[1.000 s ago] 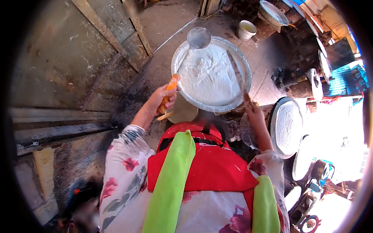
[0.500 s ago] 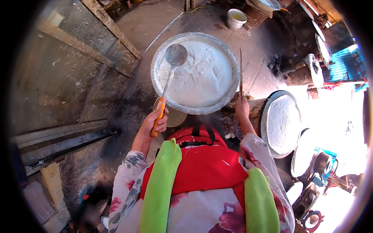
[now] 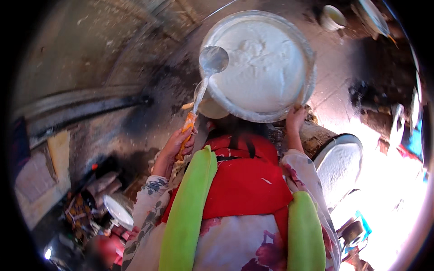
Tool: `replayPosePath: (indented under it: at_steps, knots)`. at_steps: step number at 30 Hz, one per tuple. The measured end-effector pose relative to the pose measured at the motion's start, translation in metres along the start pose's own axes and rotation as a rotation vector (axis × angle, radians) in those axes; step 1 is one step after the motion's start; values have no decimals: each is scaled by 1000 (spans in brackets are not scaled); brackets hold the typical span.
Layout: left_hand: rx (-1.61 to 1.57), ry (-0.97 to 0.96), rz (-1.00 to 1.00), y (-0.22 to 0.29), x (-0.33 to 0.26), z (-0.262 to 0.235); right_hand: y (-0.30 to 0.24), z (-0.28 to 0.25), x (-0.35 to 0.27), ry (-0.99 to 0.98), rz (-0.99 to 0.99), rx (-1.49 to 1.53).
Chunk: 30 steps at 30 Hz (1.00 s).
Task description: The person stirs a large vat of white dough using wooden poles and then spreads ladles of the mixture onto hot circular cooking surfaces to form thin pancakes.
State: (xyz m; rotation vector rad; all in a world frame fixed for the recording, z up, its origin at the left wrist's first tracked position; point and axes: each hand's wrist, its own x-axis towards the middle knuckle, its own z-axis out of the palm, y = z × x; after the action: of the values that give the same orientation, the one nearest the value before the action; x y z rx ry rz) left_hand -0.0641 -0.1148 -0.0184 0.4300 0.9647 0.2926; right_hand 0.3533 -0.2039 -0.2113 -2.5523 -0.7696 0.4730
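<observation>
My left hand is closed round the orange handle of a long metal ladle. The ladle's round head hangs over the left rim of a large metal basin, which holds a thick white batter. My right hand is at the basin's near right rim, fingers closed. Whether it grips the rim or a thin tool along it, I cannot make out. Below the basin's near left edge sits a smaller pail, partly hidden behind the ladle's shaft.
A wide round tray of white stuff lies to my right, by a log-like drum. A white bucket stands at the far right. Stained boards line the left. Low on the left are assorted vessels, among them a pale round one.
My view has turned, so the basin now appears further up and right. My right hand now meets the basin rim; the long thin tool that stood upright from it no longer shows clearly.
</observation>
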Motion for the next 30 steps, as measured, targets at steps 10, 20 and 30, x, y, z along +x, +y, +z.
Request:
replayPosePath:
  at_steps: [10, 20, 30]
  knots:
    - [-132, 217, -70, -65, -81, -85, -36, -33, -56, 85, -337, -130]
    - [165, 238, -163, -163, 31, -188, -72, -2, -206, -305, -716, -42]
    - [690, 420, -213, -177, 122, -215, -42, 1, -239, -445, -483, -274]
